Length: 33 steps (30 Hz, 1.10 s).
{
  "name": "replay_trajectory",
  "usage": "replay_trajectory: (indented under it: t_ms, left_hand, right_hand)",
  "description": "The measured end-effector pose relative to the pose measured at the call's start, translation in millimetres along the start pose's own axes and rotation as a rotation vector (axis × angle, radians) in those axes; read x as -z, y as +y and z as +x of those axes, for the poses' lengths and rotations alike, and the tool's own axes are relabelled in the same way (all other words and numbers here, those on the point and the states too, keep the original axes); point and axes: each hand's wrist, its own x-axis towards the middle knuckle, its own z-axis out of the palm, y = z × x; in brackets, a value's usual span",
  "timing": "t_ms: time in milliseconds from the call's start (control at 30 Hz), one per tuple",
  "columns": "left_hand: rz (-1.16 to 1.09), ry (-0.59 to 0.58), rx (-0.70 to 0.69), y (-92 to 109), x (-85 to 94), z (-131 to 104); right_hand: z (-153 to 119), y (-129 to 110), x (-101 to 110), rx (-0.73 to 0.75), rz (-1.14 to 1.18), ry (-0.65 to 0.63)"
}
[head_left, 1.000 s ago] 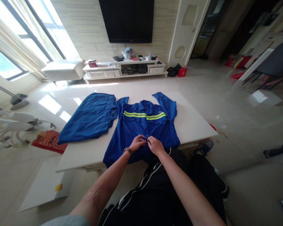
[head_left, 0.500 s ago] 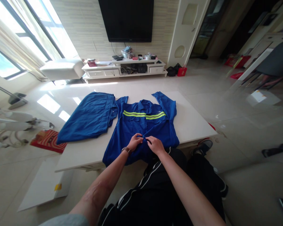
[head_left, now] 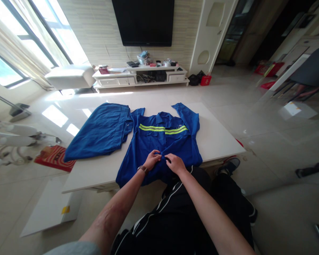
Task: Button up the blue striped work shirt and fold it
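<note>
A blue jacket [head_left: 175, 141] with a yellow-green and grey stripe across its chest lies spread on the white table [head_left: 220, 138], its collar toward the far side and its lower part over the near edge. At the lower front opening, my left hand [head_left: 152, 160] pinches the cloth, a watch on its wrist. Just right of it, my right hand [head_left: 174, 163] has its fingers closed on the same front edge. The two hands' fingertips almost meet. To the left, folded blue trousers [head_left: 101, 131] lie partly under or against the jacket's sleeve.
A low white TV cabinet [head_left: 117, 81] with small items stands beyond the table. A red patterned bag [head_left: 54, 158] is on the floor at left, near a white board [head_left: 48, 209]. My dark-trousered legs are below the near edge.
</note>
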Motion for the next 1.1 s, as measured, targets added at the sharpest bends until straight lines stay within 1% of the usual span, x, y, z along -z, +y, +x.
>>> replay_trajectory:
  t_ms: [167, 367, 533, 667, 967, 1100]
  left_hand:
    - [-0.006, -0.004, -0.001, 0.6, 0.2, -0.5]
    - [-0.001, 0.002, -0.007, -0.4, -0.6, 0.0]
    - [0.015, 0.005, -0.019, -1.2, -1.6, -0.6]
    - [0.031, -0.006, -0.023, -0.5, -1.0, -1.1]
    - [0.062, -0.003, -0.063, -0.8, -2.4, -0.7]
    - [0.084, -0.001, -0.074, -1.3, -1.9, -1.0]
  right_hand:
    - [-0.6, 1.8, -0.7, 0.004, 0.026, -0.003]
    - [-1.9, -0.2, -1.1, 0.041, 0.002, -0.071]
    - [-1.9, -4.1, 0.1, -0.024, -0.015, -0.037]
    - [-2.2, -3.6, -0.2, -0.041, -0.012, -0.039]
    - [-5.1, -3.0, 0.5, 0.004, -0.072, -0.072]
    - [-5.3, -3.2, 0.0, 0.006, -0.102, -0.123]
